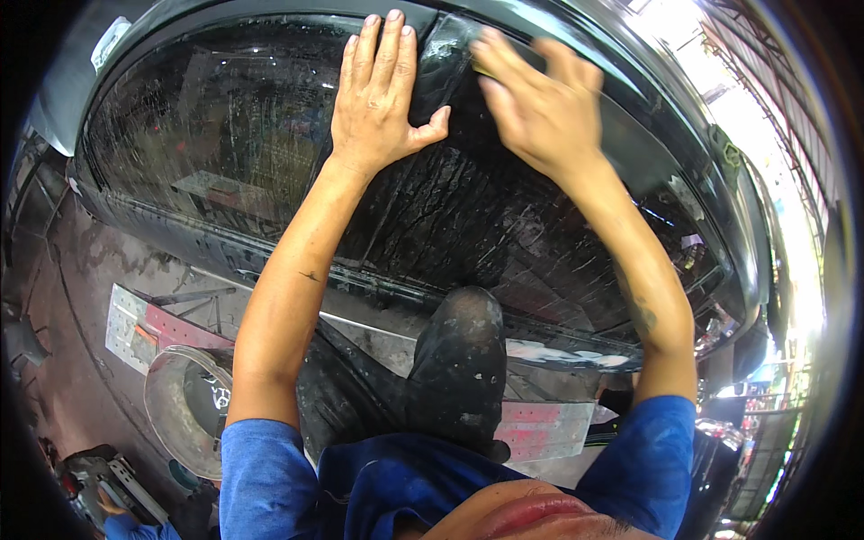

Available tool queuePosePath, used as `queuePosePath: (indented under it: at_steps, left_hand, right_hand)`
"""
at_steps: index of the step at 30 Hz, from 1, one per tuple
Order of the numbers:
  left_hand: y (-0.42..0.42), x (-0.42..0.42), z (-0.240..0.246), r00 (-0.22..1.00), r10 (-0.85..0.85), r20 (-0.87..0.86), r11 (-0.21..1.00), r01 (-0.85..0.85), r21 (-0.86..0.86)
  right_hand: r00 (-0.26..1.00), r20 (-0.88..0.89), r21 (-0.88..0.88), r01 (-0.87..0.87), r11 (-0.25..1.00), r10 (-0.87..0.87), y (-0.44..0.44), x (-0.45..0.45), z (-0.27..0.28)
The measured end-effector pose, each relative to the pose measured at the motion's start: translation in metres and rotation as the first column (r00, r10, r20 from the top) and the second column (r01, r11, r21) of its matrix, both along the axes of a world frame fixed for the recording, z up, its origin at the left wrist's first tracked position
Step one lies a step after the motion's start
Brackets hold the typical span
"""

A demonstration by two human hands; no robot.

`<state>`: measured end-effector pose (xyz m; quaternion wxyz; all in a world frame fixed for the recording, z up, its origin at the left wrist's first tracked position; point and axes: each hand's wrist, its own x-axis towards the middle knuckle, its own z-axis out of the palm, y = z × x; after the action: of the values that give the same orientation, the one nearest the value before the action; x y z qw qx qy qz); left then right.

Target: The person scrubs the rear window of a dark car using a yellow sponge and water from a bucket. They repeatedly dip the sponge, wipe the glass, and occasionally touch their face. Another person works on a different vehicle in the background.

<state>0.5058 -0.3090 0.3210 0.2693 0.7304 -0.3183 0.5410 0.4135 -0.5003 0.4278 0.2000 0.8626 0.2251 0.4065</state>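
Observation:
A dark car's side fills the view before me, with wet, streaked door windows (223, 128) and a black pillar (442, 61) between them. My left hand (378, 94) lies flat by the pillar, fingers up near the roof edge (304, 15) and thumb out, with nothing in it. On the other side of the pillar, my right hand (547, 101) is blurred, its fingers bent over a small yellow pad (480, 70). Only a thin edge of that pad shows; the rest is hidden under the fingers. My bent knee (469, 324) is close against the door.
Below the car is a perforated red and white metal plank (547, 428). A round metal drum (158, 405) stands at my left, beside another plank end (128, 324). A cable (77, 317) crosses the floor. Another person's hand (106, 501) shows at lower left.

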Motion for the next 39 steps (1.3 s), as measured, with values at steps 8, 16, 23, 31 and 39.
queuePosePath:
  at_steps: [8, 16, 23, 31, 39]
  left_hand:
    - [0.000, 0.003, -0.003, 1.000, 0.010, 0.012, 1.000, -0.010, 0.010]
    - [0.002, 0.004, 0.004, 0.999, 0.010, 0.051, 0.999, -0.013, 0.052]
    - [-0.006, 0.002, 0.001, 0.997, 0.069, 0.023, 0.995, -0.070, 0.069]
    - [-0.004, -0.003, 0.006, 1.000, 0.030, 0.004, 0.996, -0.030, 0.089]
    - [-0.004, -0.004, 0.007, 0.999, 0.050, 0.021, 0.994, -0.052, 0.096]
  right_hand:
    - [0.991, 0.125, 0.000, 0.053, 0.999, -0.053, -0.033, -0.026, -0.002]
    - [0.996, 0.093, 0.071, 0.002, 0.998, -0.008, -0.034, -0.012, -0.027]
    - [0.946, 0.165, 0.251, 0.232, 0.940, -0.278, -0.137, -0.110, -0.035]
    - [0.974, 0.131, 0.250, 0.145, 0.957, -0.182, -0.039, -0.032, -0.049]
    - [0.898, 0.218, 0.439, 0.260, 0.860, -0.383, -0.126, -0.115, -0.038]
